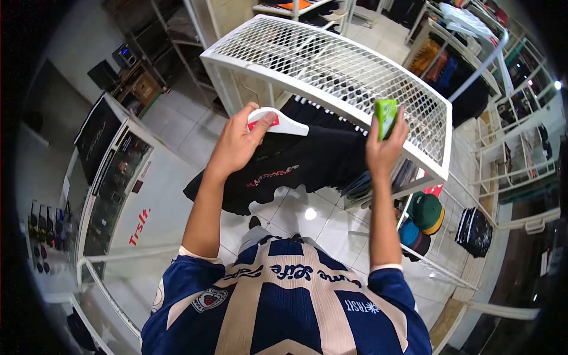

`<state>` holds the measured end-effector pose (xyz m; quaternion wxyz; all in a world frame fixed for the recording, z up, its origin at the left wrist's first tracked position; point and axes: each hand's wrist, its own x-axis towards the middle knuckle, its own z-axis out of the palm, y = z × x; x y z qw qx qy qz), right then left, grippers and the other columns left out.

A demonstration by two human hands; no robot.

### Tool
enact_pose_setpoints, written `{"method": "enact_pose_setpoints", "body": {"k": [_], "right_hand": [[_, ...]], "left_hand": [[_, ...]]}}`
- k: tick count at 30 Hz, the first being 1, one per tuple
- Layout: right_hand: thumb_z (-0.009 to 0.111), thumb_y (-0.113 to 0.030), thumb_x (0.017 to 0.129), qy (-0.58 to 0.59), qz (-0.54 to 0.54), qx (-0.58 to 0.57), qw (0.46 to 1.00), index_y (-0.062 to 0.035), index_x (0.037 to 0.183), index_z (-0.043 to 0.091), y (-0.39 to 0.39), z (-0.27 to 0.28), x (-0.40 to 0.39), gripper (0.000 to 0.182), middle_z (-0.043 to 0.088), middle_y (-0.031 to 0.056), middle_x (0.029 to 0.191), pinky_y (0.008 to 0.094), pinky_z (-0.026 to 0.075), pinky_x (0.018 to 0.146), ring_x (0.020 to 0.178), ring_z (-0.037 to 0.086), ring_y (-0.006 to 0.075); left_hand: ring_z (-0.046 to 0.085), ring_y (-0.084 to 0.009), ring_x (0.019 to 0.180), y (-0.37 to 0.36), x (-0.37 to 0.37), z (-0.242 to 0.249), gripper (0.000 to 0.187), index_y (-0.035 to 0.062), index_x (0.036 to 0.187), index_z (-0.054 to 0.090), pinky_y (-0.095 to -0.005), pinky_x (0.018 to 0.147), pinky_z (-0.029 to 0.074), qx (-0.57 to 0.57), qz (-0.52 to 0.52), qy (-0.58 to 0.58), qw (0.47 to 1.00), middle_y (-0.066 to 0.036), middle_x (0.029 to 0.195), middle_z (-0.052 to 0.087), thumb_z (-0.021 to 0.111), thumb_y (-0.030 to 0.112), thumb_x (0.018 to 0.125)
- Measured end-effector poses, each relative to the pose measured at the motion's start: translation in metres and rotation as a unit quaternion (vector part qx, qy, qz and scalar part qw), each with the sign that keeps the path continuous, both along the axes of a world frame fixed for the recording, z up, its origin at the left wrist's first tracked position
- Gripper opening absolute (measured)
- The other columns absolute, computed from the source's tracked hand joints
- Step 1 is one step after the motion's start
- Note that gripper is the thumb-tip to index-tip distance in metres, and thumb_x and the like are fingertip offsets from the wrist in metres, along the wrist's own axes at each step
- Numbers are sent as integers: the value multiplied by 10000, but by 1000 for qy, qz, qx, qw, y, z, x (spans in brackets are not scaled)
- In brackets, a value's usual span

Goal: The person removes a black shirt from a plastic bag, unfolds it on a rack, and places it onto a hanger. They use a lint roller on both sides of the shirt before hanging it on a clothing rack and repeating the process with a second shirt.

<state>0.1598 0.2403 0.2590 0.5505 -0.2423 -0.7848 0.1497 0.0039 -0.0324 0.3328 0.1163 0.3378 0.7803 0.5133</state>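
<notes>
My left hand (pixel 238 145) is closed on a white clothes hanger (pixel 291 125) with a red label under the thumb. Below the hanger hangs a black T-shirt (pixel 322 155) with red and white lettering on it. How the shirt sits on the hanger is partly hidden by my hand. My right hand (pixel 386 152) is wrapped round a small bright green object (pixel 387 111) that looks like a soft packet, held upright above the front edge of the rack. Its lower part is covered by my fingers.
A white rack with a mesh top (pixel 260 50) stands in front of me, dark clothes hanging under it. Caps (pixel 427 208) are stacked at the right, near plastic-wrapped black bundles (pixel 474 232). A display case (pixel 109 195) stands left. White floor tiles (pixel 310 204) show below the shirt.
</notes>
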Motion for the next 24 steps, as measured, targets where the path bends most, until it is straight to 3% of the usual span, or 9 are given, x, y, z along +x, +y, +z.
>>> {"method": "enact_pose_setpoints", "body": {"k": [1,5,8,10,13,16,18,20,24], "right_hand": [[716,-199,905,9,19,-4,1000,59,1450,443,-28,-7,-6,661,568,247,1167,478,437,945,1039,558,405],[765,-102,763,60,144,-1,988,40,1353,493,-135,-63,-51,665,566,242,1271,471,428,1029,1154,561,399],[773,-80,738,-132,386,-11,913,21,1350,492,-197,-98,-72,681,569,214,1289,467,438,1025,1158,561,401],[784,-87,731,-111,431,22,895,9,1361,480,-218,-91,-76,706,579,202,1281,462,442,1026,1163,567,388],[796,-105,731,31,349,67,934,14,1373,461,-208,-53,-98,733,561,224,1296,474,454,1019,1183,558,386],[773,-120,781,21,187,104,977,49,1406,437,-161,-41,-127,730,534,268,1281,471,453,1012,1171,547,406],[736,-147,864,28,29,-5,999,64,1426,427,-137,-57,-144,675,522,277,1242,466,446,995,1129,544,421],[696,-180,937,7,-22,-125,992,72,1466,396,-117,-75,-141,659,516,272,1212,455,431,986,1106,534,425],[676,-179,953,24,86,-78,993,41,1543,337,-182,-28,-138,715,515,255,1219,434,425,991,1109,534,376]], "left_hand": [[497,-94,579,-5,-3,0,407,15,931,595,-296,558,415,27,9,3,1000,-28,642,545,606,410,1025],[495,-71,569,-25,-27,-1,417,14,923,593,-274,527,396,49,45,-62,996,-3,644,539,600,417,1029],[492,-63,567,-42,-41,9,397,20,922,597,-264,511,388,71,55,-98,991,10,651,540,598,402,1034],[484,-57,564,-60,-55,10,386,25,926,598,-257,502,379,73,62,-92,991,14,652,534,598,395,1034],[468,-49,557,-84,-70,18,367,30,939,599,-245,488,364,80,70,-107,989,20,650,522,599,385,1035],[441,-33,527,-111,-83,12,360,47,983,605,-221,458,328,99,81,-114,985,28,644,517,600,403,1031],[402,-7,473,-127,-100,7,374,76,1055,616,-181,406,273,132,106,-91,981,42,638,521,600,449,1024],[400,-4,475,-148,-112,1,383,78,1056,615,-178,407,270,144,126,-100,976,43,642,524,605,459,1020],[409,-3,485,-176,-124,-11,372,82,1051,616,-176,409,280,129,131,-123,975,43,653,530,603,452,1023]]}}
